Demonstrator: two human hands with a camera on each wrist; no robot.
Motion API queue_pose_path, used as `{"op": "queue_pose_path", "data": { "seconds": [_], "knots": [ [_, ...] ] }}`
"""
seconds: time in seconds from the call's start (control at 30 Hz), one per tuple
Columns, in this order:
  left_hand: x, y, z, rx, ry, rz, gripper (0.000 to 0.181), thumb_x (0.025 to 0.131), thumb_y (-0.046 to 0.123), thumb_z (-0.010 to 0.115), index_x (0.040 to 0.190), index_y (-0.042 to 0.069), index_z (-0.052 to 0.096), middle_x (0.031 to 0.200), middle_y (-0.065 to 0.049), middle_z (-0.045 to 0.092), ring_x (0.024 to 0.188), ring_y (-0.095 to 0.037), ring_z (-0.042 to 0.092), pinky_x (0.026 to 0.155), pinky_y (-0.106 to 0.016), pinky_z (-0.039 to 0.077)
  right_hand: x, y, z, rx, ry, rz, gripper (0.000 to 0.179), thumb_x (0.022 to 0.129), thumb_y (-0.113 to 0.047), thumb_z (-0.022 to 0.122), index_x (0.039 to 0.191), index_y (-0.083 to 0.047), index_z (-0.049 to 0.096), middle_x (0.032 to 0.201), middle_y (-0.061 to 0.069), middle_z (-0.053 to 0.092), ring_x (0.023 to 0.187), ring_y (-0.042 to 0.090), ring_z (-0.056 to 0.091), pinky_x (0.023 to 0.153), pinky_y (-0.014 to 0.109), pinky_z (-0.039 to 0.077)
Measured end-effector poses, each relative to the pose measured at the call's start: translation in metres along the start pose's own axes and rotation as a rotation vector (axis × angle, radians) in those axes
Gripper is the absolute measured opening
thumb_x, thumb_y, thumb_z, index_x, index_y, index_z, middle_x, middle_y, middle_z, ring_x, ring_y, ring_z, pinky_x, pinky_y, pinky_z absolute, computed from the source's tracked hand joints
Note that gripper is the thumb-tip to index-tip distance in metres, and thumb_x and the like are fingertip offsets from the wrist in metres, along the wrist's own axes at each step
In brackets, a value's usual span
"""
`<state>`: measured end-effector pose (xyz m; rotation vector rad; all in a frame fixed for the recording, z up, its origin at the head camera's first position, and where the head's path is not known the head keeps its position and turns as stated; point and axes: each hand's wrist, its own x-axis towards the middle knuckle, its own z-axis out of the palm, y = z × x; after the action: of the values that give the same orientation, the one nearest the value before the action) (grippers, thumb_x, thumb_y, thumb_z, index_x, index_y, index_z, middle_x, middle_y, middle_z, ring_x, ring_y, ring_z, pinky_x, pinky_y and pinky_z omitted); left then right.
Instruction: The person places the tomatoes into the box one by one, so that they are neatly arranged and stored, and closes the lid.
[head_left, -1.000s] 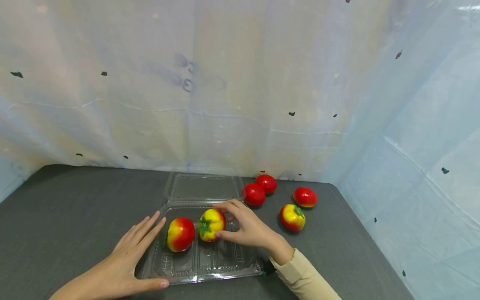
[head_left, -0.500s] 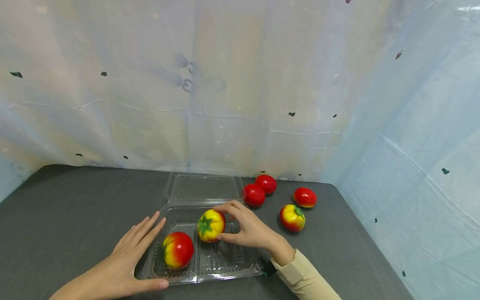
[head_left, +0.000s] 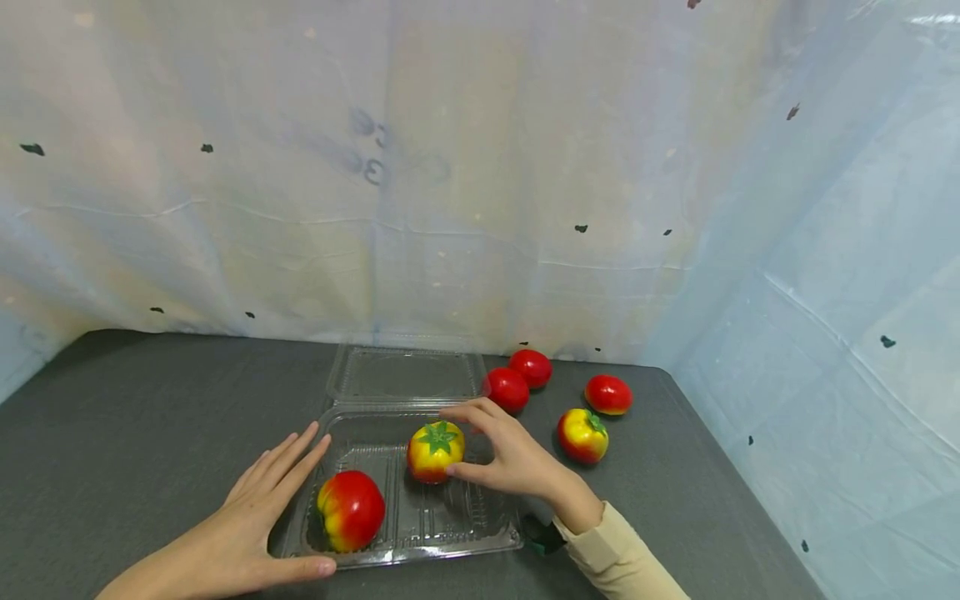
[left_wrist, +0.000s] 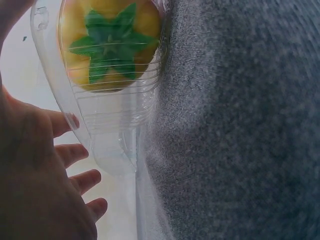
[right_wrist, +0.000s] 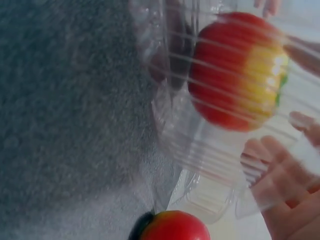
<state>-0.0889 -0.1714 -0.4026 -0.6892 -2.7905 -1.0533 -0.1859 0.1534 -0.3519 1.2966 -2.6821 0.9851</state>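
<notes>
An open clear plastic clamshell box (head_left: 420, 552) lies on the dark grey table. My right hand (head_left: 502, 450) holds a red-and-yellow tomato (head_left: 433, 454) inside it, thumb on the near side and fingers at the back. The right wrist view shows this tomato (right_wrist: 230, 75) through the ribbed wall, green calyx upward. A second tomato (head_left: 352, 512) sits in the box's front left corner; the left wrist view shows its green star calyx (left_wrist: 111, 45). My left hand (head_left: 247, 517) rests along the box's left rim, fingers spread and fairly straight.
Right of the box lie two red tomatoes (head_left: 507, 390) close together, another red one (head_left: 608, 395) and a red-and-yellow one (head_left: 582, 437). The clear lid (head_left: 408, 373) lies folded back. Plastic sheeting (head_left: 450, 208) walls the back and right. Something dark (head_left: 542, 535) shows beneath my right wrist.
The left tomato has moved towards me into the front corner and turned. My right hand has shifted slightly right with its tomato, whose calyx has turned upward. My left hand stays put.
</notes>
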Motion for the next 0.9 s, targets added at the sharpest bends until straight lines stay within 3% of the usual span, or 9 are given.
{"op": "queue_pose_path", "data": {
  "seconds": [0.2,0.4,0.63,0.9],
  "knots": [
    [0.000,-0.002,0.000,0.013,-0.006,-0.001,0.112,0.071,0.055,0.077,0.156,0.026,0.011,0.162,-0.004,0.002,0.139,-0.050,0.011,0.106,-0.072,-0.003,-0.006,0.002,-0.005,-0.004,0.028,0.004,0.060,0.081,-0.024,0.077,0.135,-0.012,0.052,0.133,0.000,0.051,0.117,0.023,0.053,0.093,0.037,0.050],
    [0.000,-0.002,0.001,0.019,0.005,0.016,0.111,0.071,0.054,0.077,0.156,0.024,0.011,0.162,-0.004,0.001,0.139,-0.049,0.011,0.109,-0.069,-0.007,-0.014,0.005,-0.011,-0.012,0.055,0.019,0.059,0.082,-0.025,0.076,0.135,-0.013,0.052,0.133,-0.001,0.051,0.118,0.023,0.053,0.095,0.037,0.049],
    [0.000,-0.002,0.002,0.033,0.020,0.027,0.111,0.072,0.054,0.076,0.156,0.022,0.011,0.162,-0.005,0.003,0.142,-0.042,0.010,0.114,-0.055,-0.015,-0.021,0.007,-0.017,-0.026,0.089,0.046,0.061,0.081,-0.027,0.077,0.135,-0.014,0.052,0.131,-0.002,0.052,0.117,0.024,0.054,0.096,0.037,0.048],
    [0.000,-0.004,0.003,0.004,0.002,0.008,0.110,0.072,0.055,0.076,0.156,0.025,0.011,0.162,-0.005,0.002,0.139,-0.047,0.011,0.112,-0.054,-0.020,-0.032,0.013,-0.022,-0.045,0.134,0.111,0.059,0.080,-0.027,0.078,0.132,-0.013,0.055,0.129,-0.002,0.053,0.115,0.021,0.054,0.094,0.035,0.049]
  ]
}}
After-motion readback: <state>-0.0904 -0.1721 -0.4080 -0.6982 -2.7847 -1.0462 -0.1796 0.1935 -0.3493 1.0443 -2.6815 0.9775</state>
